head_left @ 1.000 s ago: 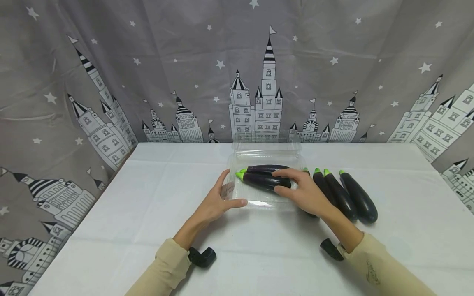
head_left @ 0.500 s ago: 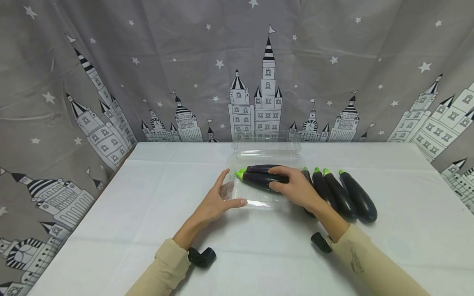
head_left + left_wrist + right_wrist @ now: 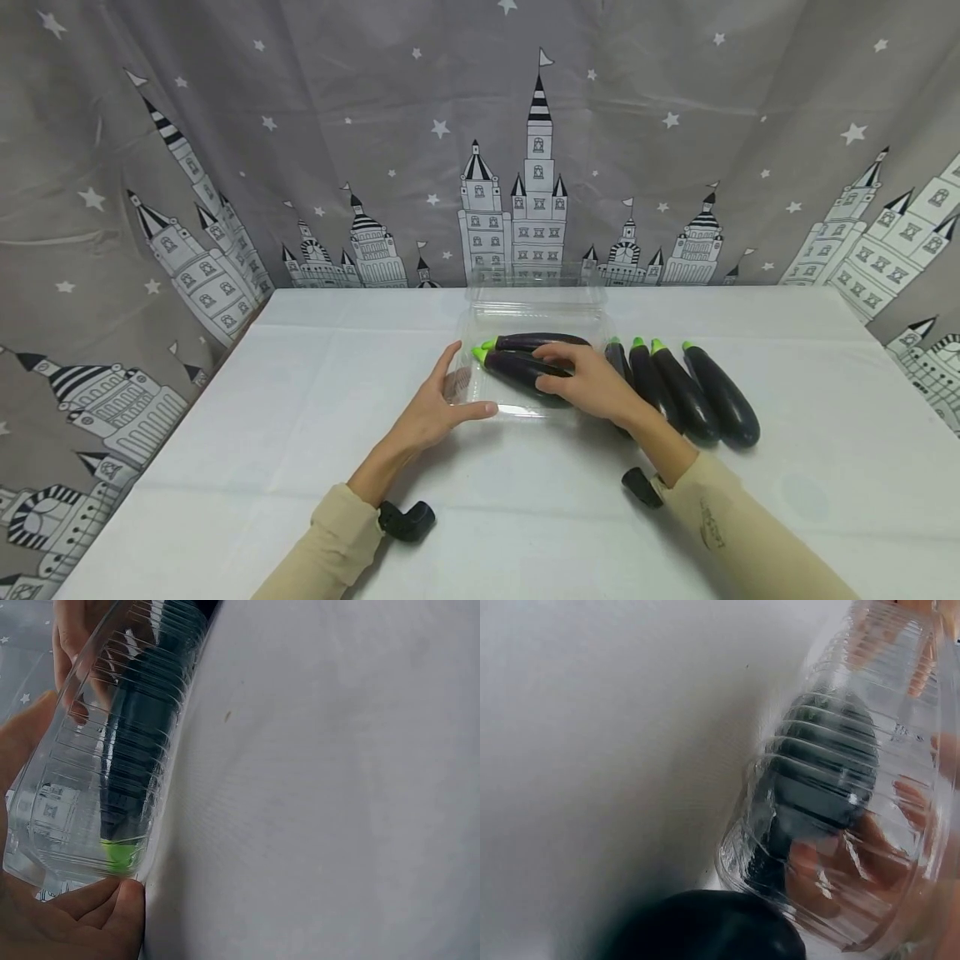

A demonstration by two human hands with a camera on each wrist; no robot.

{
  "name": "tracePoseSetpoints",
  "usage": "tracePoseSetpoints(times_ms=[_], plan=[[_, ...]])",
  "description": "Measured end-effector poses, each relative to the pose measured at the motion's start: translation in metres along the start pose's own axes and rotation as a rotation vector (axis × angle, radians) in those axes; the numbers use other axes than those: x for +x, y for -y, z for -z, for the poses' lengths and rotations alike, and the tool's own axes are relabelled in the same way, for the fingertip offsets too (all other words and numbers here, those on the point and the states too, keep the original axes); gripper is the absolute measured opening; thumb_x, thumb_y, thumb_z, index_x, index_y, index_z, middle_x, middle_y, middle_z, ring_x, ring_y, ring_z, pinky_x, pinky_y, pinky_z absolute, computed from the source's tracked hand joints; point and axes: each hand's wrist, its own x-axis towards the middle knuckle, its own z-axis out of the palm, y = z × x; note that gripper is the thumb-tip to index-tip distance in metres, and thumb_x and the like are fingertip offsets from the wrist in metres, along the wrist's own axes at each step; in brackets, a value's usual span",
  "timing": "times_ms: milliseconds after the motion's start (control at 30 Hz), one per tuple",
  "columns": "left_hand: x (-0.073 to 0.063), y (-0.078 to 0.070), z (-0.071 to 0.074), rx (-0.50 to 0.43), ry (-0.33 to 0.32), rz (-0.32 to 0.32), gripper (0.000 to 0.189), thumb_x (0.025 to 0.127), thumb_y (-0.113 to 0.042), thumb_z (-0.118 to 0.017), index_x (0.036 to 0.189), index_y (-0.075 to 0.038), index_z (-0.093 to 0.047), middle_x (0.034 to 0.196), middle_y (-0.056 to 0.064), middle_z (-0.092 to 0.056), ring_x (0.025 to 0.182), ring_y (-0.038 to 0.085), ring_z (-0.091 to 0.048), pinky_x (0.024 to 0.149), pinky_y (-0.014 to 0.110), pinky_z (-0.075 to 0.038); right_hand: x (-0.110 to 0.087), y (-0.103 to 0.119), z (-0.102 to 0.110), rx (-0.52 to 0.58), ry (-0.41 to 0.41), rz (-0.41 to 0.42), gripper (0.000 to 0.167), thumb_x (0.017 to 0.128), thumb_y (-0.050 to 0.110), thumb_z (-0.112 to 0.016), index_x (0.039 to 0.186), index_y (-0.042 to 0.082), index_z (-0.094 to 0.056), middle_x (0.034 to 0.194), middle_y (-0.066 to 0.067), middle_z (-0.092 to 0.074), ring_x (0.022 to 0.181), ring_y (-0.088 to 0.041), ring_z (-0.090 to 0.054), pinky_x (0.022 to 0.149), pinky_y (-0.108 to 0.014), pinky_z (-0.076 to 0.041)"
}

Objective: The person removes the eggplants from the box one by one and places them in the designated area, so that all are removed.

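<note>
A clear plastic clamshell container (image 3: 517, 411) stands lid-up on the white table, with two eggplants lying lengthwise in it. My left hand (image 3: 431, 412) holds its left end, thumb by the front corner and fingers spread toward the back. The right hand (image 3: 588, 379) grips the nearer eggplant (image 3: 517, 368) by its thick right end. That eggplant slants, its green stem end at the left and its thick end near the front wall. Behind it lies the other eggplant (image 3: 540, 341), partly covered by the right fingers. Through the ribbed wall, the left wrist view shows the nearer eggplant (image 3: 139, 742).
Several more eggplants (image 3: 723, 396) lie side by side right of the container, stems away from me; the right forearm partly covers them. The open lid (image 3: 536, 294) reaches back to the grey castle-print curtain (image 3: 360, 125). A dark rounded end (image 3: 712, 926) fills the right wrist view's bottom.
My right hand has shifted left and slightly nearer. The nearer eggplant's thick end has swung toward the front wall, opening a gap from the rear one. The left hand stays put.
</note>
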Motion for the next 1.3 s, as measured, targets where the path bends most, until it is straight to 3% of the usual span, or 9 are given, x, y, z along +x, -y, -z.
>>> tracePoseSetpoints(times_ms=[167,400,767,1100,1300], plan=[[0.0,0.001,0.0,0.009,-0.001,0.002,0.111,0.076,-0.034,-0.086,0.159,-0.03,-0.013,0.158,0.019,-0.025,0.146,0.035,-0.021,0.113,0.058,-0.02,0.001,0.0,-0.001,0.006,0.016,-0.003,0.045,0.091,0.013,-0.068,0.133,0.0,-0.059,0.13,-0.017,-0.06,0.122,-0.032,-0.055,0.094,-0.048,-0.048],[0.0,0.001,0.002,0.022,-0.003,0.008,0.11,0.076,-0.036,-0.086,0.159,-0.031,-0.013,0.159,0.019,-0.025,0.146,0.036,-0.02,0.113,0.059,-0.02,0.009,-0.001,-0.005,0.01,0.067,0.004,0.047,0.09,0.013,-0.069,0.135,0.003,-0.058,0.135,-0.014,-0.058,0.125,-0.031,-0.052,0.101,-0.048,-0.043],[0.0,0.002,0.003,0.021,-0.002,0.009,0.11,0.076,-0.035,-0.086,0.158,-0.031,-0.013,0.16,0.018,-0.02,0.146,0.036,-0.019,0.113,0.06,-0.018,0.016,0.0,-0.01,0.027,0.105,-0.049,0.046,0.088,0.012,-0.071,0.133,0.013,-0.063,0.14,-0.01,-0.053,0.123,-0.028,-0.049,0.104,-0.049,-0.038],[0.001,0.002,0.001,0.017,0.0,0.009,0.11,0.076,-0.035,-0.086,0.158,-0.031,-0.013,0.16,0.018,-0.022,0.146,0.036,-0.019,0.112,0.061,-0.019,0.014,0.001,-0.009,-0.017,0.107,-0.09,0.041,0.09,0.006,-0.068,0.13,0.013,-0.066,0.145,-0.012,-0.049,0.128,-0.027,-0.046,0.103,-0.047,-0.04],[0.0,0.001,0.0,-0.003,0.005,0.005,0.111,0.076,-0.034,-0.086,0.159,-0.03,-0.013,0.159,0.018,-0.024,0.146,0.036,-0.021,0.112,0.06,-0.02,0.013,0.0,-0.009,-0.036,0.091,-0.114,0.04,0.09,0.008,-0.068,0.13,0.015,-0.067,0.145,-0.011,-0.048,0.117,-0.026,-0.05,0.097,-0.045,-0.043]])
